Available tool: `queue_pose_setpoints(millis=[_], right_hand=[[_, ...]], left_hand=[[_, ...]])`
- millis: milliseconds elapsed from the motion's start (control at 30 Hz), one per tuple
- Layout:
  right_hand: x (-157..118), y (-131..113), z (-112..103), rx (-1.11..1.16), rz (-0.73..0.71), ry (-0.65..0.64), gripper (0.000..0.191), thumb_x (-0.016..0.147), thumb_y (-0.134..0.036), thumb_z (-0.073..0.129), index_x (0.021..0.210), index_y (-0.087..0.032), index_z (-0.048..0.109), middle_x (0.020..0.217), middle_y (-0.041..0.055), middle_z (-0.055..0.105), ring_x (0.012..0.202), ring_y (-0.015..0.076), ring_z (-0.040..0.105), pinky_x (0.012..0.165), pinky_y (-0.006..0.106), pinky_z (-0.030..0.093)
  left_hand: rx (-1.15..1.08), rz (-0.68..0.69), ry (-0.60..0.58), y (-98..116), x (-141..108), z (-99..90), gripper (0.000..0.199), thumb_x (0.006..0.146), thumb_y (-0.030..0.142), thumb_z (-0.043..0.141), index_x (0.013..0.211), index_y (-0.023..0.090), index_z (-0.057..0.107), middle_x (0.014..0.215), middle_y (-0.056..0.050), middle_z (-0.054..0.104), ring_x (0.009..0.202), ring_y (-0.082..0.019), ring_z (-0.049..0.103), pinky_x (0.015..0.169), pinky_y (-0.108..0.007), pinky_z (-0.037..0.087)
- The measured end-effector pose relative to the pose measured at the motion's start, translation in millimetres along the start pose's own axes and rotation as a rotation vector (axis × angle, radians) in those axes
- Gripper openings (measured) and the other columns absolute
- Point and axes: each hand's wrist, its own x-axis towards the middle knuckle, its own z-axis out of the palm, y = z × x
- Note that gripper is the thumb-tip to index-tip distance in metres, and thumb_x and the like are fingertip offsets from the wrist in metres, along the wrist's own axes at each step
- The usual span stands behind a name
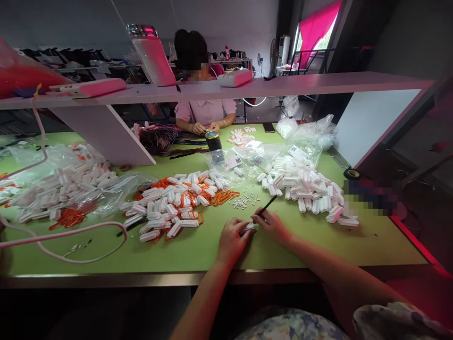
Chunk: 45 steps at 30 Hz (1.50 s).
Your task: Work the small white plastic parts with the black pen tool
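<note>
My left hand (230, 240) is closed around a small white plastic connector (249, 226) just above the green table, and its fingers cover much of the part. Between the fingers of my right hand (274, 227) is a slim black pen-like tool (268, 206), its lower end at the connector. Just beyond both hands lie scattered tiny white pieces (241, 203). To the left rises a heap of white connector housings (166, 208) mixed with orange clips (226, 196). A second heap of white housings (306, 189) spills from a clear bag on the right.
Further left is another housing pile (63, 184) with a looping pale cable (81, 229) in front. A dark can (213, 144) stands mid-table. A shelf (283, 85) spans the table, bearing a bottle (154, 56). Opposite sits a co-worker (205, 111), hands together on the table.
</note>
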Motion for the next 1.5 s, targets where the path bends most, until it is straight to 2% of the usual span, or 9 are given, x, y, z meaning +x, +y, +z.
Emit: queue_pose_setpoints(millis=[133, 533, 767, 933, 1100, 1200, 1500], right_hand=[[3, 2, 1, 0.107, 0.08, 0.017, 0.023, 0.096, -0.041, 0.055, 0.085, -0.022, 0.058, 0.077, 0.0022, 0.067, 0.073, 0.018, 0.064, 0.07, 0.029, 0.052], [2, 0, 1, 0.12, 0.106, 0.015, 0.023, 0.095, -0.043, 0.054, 0.084, -0.023, 0.057, 0.076, 0.0015, 0.067, 0.072, 0.0188, 0.063, 0.07, 0.03, 0.051], [-1, -2, 6, -0.133, -0.048, 0.01, 0.017, 0.099, -0.033, 0.052, 0.088, -0.023, 0.058, 0.082, 0.0042, 0.067, 0.077, 0.0195, 0.063, 0.075, 0.031, 0.051], [-2, -8, 12, -0.344, -0.201, -0.075, 0.017, 0.1, -0.026, 0.049, 0.086, -0.021, 0.058, 0.085, 0.0086, 0.067, 0.083, 0.0229, 0.062, 0.081, 0.036, 0.051], [-1, -1, 9, -0.088, -0.031, 0.036, 0.018, 0.099, -0.034, 0.05, 0.088, -0.022, 0.057, 0.08, 0.0039, 0.066, 0.074, 0.0191, 0.062, 0.072, 0.03, 0.05], [0, 2, 6, 0.038, 0.036, 0.045, 0.022, 0.098, -0.04, 0.052, 0.085, -0.022, 0.057, 0.077, 0.0017, 0.066, 0.072, 0.018, 0.062, 0.071, 0.029, 0.05], [1, 1, 7, 0.064, 0.049, 0.02, 0.021, 0.096, -0.041, 0.055, 0.086, -0.022, 0.059, 0.079, 0.0019, 0.066, 0.075, 0.0183, 0.061, 0.072, 0.03, 0.049]], left_hand=[[-0.007, 0.004, -0.006, 0, 0, 0.4, 0.017, 0.087, 0.03, 0.072, 0.102, 0.023, 0.077, 0.09, -0.005, 0.067, 0.091, -0.022, 0.061, 0.084, -0.035, 0.048], [-0.001, 0.005, -0.008, 3, 1, -1.4, 0.015, 0.086, 0.029, 0.072, 0.1, 0.023, 0.077, 0.088, -0.004, 0.067, 0.09, -0.022, 0.06, 0.082, -0.035, 0.048], [0.002, 0.004, -0.013, 1, 0, 0.0, 0.017, 0.087, 0.028, 0.07, 0.102, 0.024, 0.076, 0.089, -0.004, 0.067, 0.092, -0.023, 0.059, 0.084, -0.036, 0.048], [0.015, 0.006, -0.026, 1, 1, -1.5, 0.009, 0.089, 0.024, 0.067, 0.09, 0.022, 0.076, 0.087, -0.004, 0.067, 0.09, -0.022, 0.058, 0.083, -0.035, 0.048], [0.022, 0.008, -0.014, 3, 0, -1.8, 0.017, 0.087, 0.029, 0.073, 0.103, 0.023, 0.076, 0.089, -0.005, 0.067, 0.092, -0.023, 0.059, 0.084, -0.036, 0.048], [0.021, 0.007, -0.017, 2, 0, -0.9, 0.018, 0.086, 0.029, 0.074, 0.103, 0.022, 0.076, 0.089, -0.005, 0.067, 0.092, -0.023, 0.059, 0.084, -0.035, 0.048], [0.002, 0.022, -0.005, -1, -1, 0.6, 0.019, 0.087, 0.028, 0.073, 0.105, 0.023, 0.076, 0.089, -0.004, 0.067, 0.091, -0.023, 0.059, 0.083, -0.035, 0.047]])
